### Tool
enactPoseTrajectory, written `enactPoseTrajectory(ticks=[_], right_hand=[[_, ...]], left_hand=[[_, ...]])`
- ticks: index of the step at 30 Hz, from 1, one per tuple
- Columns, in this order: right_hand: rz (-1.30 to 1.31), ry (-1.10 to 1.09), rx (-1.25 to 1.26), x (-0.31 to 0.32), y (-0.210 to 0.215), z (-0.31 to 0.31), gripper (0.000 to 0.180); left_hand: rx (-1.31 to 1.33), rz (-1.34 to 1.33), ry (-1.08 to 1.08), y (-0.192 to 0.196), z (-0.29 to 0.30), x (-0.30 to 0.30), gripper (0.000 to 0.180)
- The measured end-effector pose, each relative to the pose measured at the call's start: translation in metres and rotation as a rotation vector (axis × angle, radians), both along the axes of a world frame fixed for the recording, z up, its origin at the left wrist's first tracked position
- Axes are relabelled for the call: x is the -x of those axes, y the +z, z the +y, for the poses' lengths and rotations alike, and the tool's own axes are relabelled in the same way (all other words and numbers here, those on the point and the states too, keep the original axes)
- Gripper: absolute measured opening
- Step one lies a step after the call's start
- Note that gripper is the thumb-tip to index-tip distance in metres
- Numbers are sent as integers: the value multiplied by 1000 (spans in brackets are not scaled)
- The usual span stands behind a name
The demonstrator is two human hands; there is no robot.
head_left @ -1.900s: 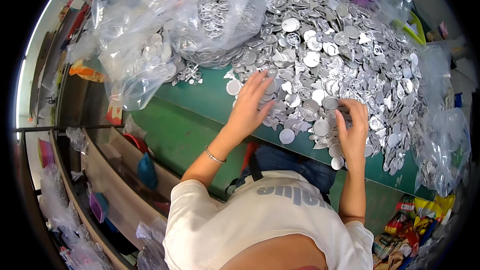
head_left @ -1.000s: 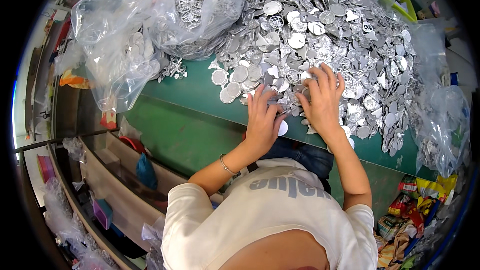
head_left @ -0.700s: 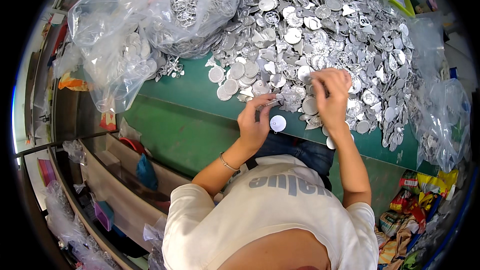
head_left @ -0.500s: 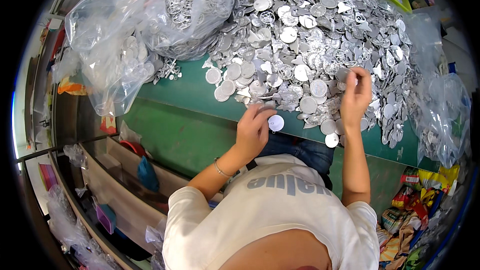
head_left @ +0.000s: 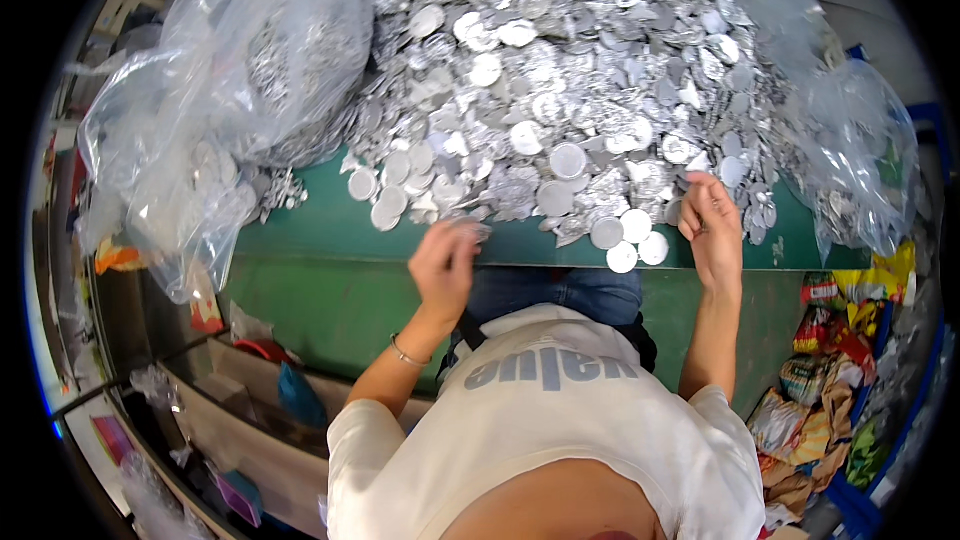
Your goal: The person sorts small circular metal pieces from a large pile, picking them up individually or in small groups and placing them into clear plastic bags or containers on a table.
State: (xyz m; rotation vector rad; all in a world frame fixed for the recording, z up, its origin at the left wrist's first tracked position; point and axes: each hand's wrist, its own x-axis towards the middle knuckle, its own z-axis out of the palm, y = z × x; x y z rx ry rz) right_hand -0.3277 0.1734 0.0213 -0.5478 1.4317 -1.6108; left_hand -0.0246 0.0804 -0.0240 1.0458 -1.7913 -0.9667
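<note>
A wide heap of flat silver metal pieces (head_left: pixel 600 70), many of them round discs and medallions, covers the green table (head_left: pixel 330 210). At its near edge, my left hand (head_left: pixel 443 265) is closed, fingertips pinched on a blurred silver metal piece (head_left: pixel 480 232). My right hand (head_left: pixel 712 225) is at the heap's near right side with curled fingers; what they hold, if anything, is hidden. Between the hands, several pale discs (head_left: pixel 622 257) lie at the table's front edge. A larger rimmed medallion (head_left: pixel 568 161) rests behind them.
Clear plastic bags (head_left: pixel 300 50) of metal pieces stand at the left. Another clear bag (head_left: pixel 860 160) sags at the right edge. Below left is an open drawer (head_left: pixel 240 400) with a blue bag (head_left: pixel 300 395). Colourful packets (head_left: pixel 820 370) pile up at lower right.
The view has shifted, and the heap appears lower and further left. The pale disc beside my left fingers no longer shows separately. My right hand has drawn back nearer the table's front edge.
</note>
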Motion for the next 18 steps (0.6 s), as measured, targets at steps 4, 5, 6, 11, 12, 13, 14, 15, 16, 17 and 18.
enactPoseTrajectory(ticks=[4, 5, 6, 11, 12, 13, 14, 15, 16, 17, 18], right_hand=[[-48, -357, 152, 17, 6, 3, 21], [56, -304, 158, 28, 3, 10, 21], [151, -246, 161, 32, 2, 13, 21], [1153, -61, -60, 15, 4, -3, 21], [1289, -23, -93, 5, 3, -11, 23], [1362, -2, -194, -4, 1, -17, 23], [1432, 22, -297, -10, -3, -22, 23], [1466, -7, -261, -12, -7, -26, 23], [1420, 4, -226, -11, -8, -26, 23], [1374, 14, -190, -10, -7, -27, 24], [1326, 23, -156, -9, -7, -27, 24]], left_hand=[[-713, 733, -35, 19, -10, 28, 28], [-807, 783, -117, 26, -10, 35, 29], [-898, 824, -191, 31, -10, 39, 30], [-1375, 947, -435, 29, 6, 86, 34], [-1367, 916, -454, 40, 9, 100, 33], [-1360, 886, -471, 47, 11, 108, 33], [-1357, 875, -492, 45, 12, 110, 32], [-1349, 866, -514, 42, 12, 112, 32], [-1342, 856, -535, 41, 12, 114, 32], [-1353, 830, -479, 42, 12, 115, 26], [-1382, 842, -466, 41, 12, 115, 24]])
